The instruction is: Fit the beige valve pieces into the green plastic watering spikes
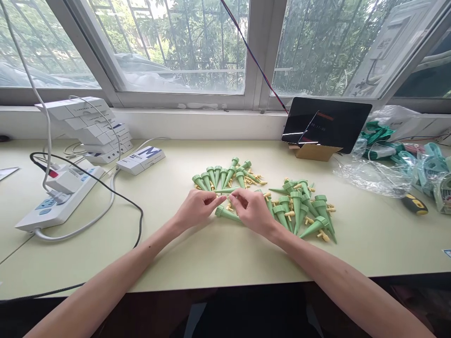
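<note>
My left hand (199, 208) and my right hand (252, 209) face each other over the table, fingers pinched. Whatever small part each one holds is too hidden to name. Just below and between them, a green spike (227, 214) lies on its side, its right end reaching my right hand. Behind the hands stands a group of green capped spikes (223, 176) with small yellow valves (252, 177) beside them. To the right of my right hand is a looser pile of green spikes (296, 203) mixed with yellow valves.
A power strip (59, 197) with cables and stacked white boxes (95, 126) are at the left, near a single box (141, 160). A tablet (326, 123) leans on a cardboard stand (315, 152). Plastic wrap (373, 169) and a yellow-black tool (415, 204) lie right.
</note>
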A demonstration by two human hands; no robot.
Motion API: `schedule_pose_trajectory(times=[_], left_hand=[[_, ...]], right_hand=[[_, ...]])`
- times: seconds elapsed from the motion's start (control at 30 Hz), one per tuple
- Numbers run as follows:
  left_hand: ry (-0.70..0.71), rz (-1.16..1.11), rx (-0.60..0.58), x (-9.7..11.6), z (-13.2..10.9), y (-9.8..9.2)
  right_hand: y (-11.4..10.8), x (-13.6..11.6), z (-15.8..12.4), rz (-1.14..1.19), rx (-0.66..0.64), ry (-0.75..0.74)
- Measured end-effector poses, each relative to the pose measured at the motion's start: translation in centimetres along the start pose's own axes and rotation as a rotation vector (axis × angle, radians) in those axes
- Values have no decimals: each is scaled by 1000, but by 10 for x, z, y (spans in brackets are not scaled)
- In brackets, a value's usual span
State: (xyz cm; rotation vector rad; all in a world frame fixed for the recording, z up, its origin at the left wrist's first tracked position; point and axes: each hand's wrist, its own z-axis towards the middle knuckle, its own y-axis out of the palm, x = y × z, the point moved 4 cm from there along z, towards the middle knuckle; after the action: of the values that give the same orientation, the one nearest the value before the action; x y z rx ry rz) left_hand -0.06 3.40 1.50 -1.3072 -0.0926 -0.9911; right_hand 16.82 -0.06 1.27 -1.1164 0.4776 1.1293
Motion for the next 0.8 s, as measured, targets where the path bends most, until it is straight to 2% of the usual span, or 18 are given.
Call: schedule_pose_trajectory(times=[0.17,0.43,0.67,0.8], left_hand=[[26,3,113,0,2,-8],[171,18,135,-2,1,-7],[197,42,140,-9,0,-7],[206,40,148,-11,0,-6]], right_hand=[[2,-3,-1,-34,-26,-50],[13,-8,-8,-263,-131,-240],[27,-26,-23,-604,-268,-573],[25,-36,-32,-729,-342,-698]])
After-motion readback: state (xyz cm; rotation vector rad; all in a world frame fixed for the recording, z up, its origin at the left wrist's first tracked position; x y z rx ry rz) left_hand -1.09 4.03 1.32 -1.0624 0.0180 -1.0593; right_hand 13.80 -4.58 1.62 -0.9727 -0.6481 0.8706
